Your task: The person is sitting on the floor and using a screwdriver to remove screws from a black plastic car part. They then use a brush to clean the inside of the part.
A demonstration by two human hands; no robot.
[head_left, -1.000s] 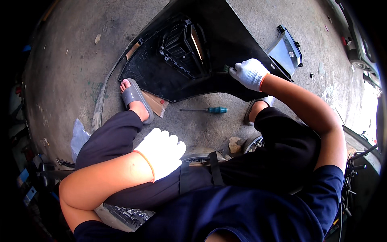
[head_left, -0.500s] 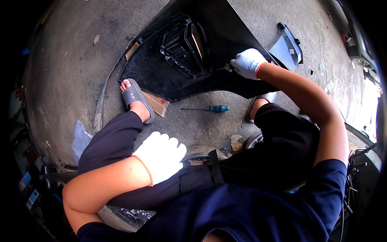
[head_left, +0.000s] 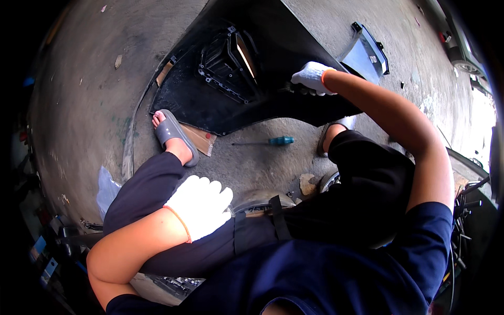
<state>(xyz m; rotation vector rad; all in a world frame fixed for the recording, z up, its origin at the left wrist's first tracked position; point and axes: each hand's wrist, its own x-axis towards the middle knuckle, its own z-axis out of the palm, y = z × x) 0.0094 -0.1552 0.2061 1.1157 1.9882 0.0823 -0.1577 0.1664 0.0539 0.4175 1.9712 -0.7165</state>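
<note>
A large black car fender panel lies on the floor before me, with a ribbed black plastic frame set in it. My right hand, in a white knit glove, is closed over the panel's right part. A small piece pokes out by its fingertips, too small to name. My left hand, gloved the same way, lies on my left thigh with its fingers loosely apart, holding nothing. Between my feet, a screwdriver with a teal handle rests on the concrete.
A dark glossy part with brackets lies right of the panel. Cardboard sticks out under the panel beside my left sandal. A clear plastic bag lies at the left. At the far right stands a car.
My right hand stays closed at the panel, its wrist turned slightly. The whole scene has shifted a little to the left in view. My left hand still rests on my thigh.
</note>
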